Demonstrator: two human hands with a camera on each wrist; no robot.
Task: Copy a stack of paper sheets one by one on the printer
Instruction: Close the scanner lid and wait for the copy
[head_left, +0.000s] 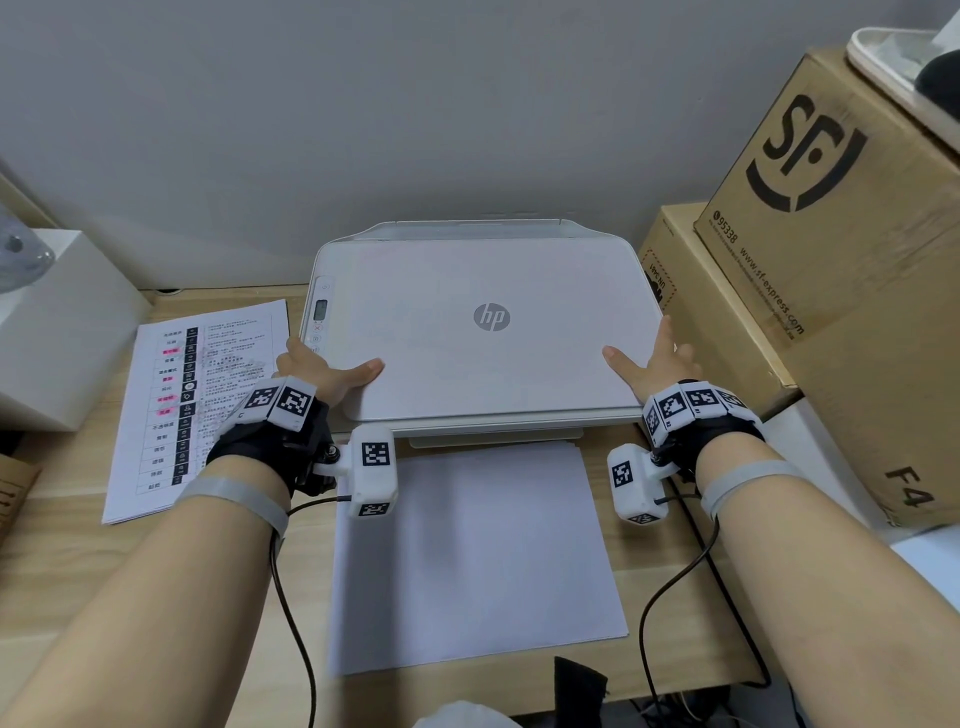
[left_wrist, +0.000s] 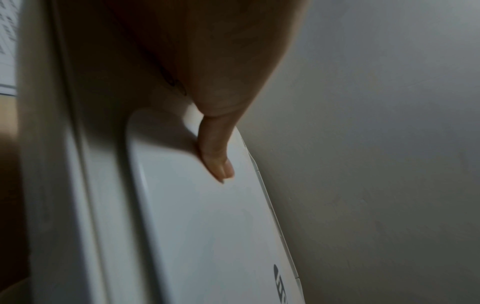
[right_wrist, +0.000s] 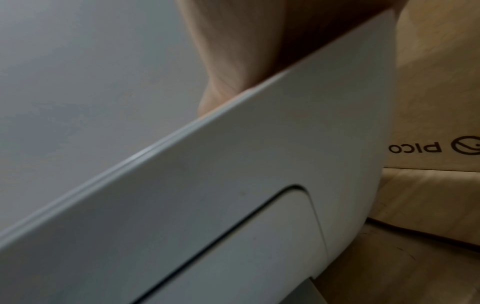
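Observation:
A white HP printer (head_left: 488, 358) stands on the wooden desk with its lid down or nearly down. My left hand (head_left: 322, 371) holds the lid's front left corner, the thumb (left_wrist: 215, 152) lying flat on top of the lid (left_wrist: 207, 236) and the fingers hidden over the edge. At the front right corner my right hand (head_left: 654, 364) holds the lid the same way, thumb on top and fingers over the side; the printer's side (right_wrist: 233, 185) hides most of this hand (right_wrist: 233, 51). A printed stack of sheets (head_left: 202, 395) lies left of the printer. A blank sheet (head_left: 472, 556) lies in front of it.
Stacked cardboard boxes (head_left: 841, 260) crowd the printer's right side. A white box (head_left: 57, 332) stands at the left, beyond the printed stack. The grey wall (head_left: 415, 130) is right behind the printer. Black cables (head_left: 291, 597) trail from both wrists across the desk.

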